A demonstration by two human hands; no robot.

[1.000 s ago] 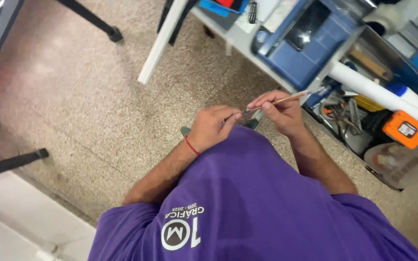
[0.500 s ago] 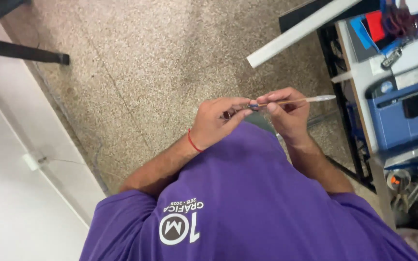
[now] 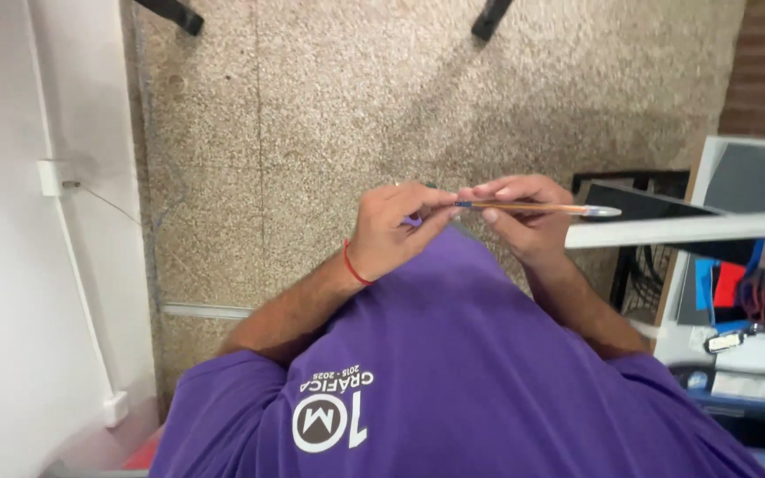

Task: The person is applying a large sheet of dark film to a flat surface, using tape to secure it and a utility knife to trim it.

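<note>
Above the floor (image 3: 329,115), left hand (image 3: 396,230) and right hand (image 3: 524,217) pinch a pen (image 3: 537,208)

A speckled stone floor (image 3: 329,115) fills the middle. A white wall (image 3: 2,265) with a small socket box (image 3: 50,175) runs at nine o'clock. At three o'clock, a white shelf (image 3: 683,230) stands above red-handled scissors (image 3: 761,296).
</note>
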